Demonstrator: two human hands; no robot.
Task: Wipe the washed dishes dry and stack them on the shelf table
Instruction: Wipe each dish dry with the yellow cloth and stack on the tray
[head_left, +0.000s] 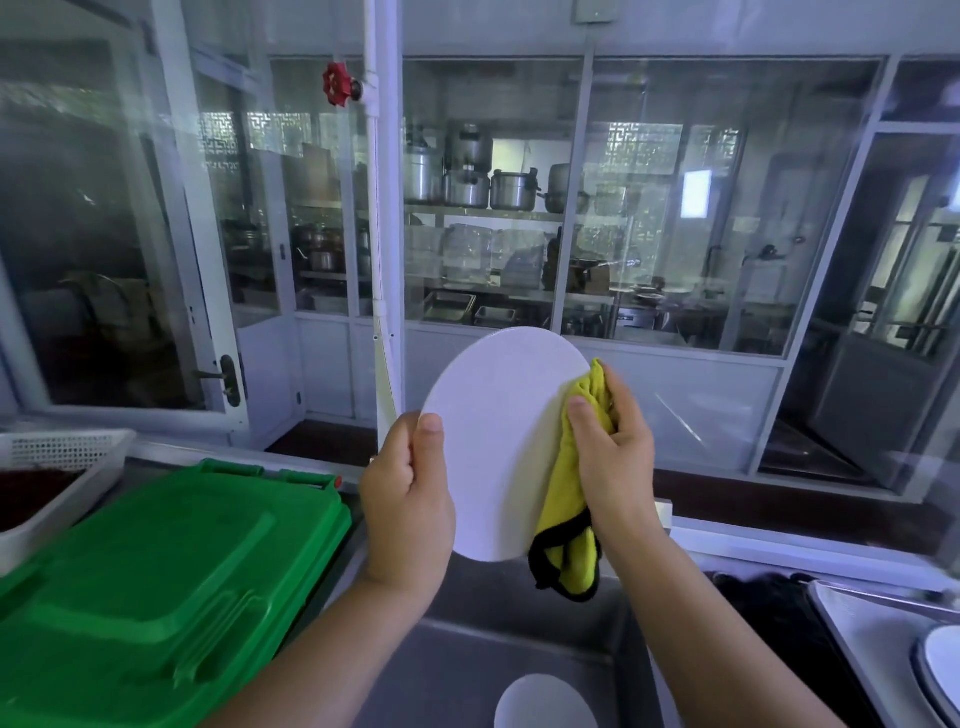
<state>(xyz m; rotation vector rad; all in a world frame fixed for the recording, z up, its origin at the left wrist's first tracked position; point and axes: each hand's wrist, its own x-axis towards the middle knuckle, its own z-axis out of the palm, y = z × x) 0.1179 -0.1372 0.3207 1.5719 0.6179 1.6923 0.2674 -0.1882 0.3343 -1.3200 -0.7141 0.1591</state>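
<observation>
**Q:** Which relation is governing the coming stroke?

**A:** The white plate (498, 447) is standing on edge between the two hands, above the sink (457, 654). Its near face is turning toward the viewer, and its apparent long axis is running almost vertically, leaning slightly right at the top. The left hand (410, 499) is gripping the left rim, thumb lying on the near face and fingers curling behind. The right hand (615, 462) is clasping the yellow cloth (563, 525) and pinching it over the right rim, thumb pressing cloth onto the near face.

**Q:** Which way is the uncovered surface lying from the cloth?

**A:** Leftward: the bare face is spreading from the cloth toward the left thumb. By this layout the right hand is acting as the wiper and the left as the clamp. A sweep across would probably be calling for a firm left grip.

**Q:** And the remaining dishes?

**A:** A second plate (545, 701) is lying in the sink below, and a third plate (943, 670) is sitting at the right edge. The shelf table is not showing in this view
</observation>
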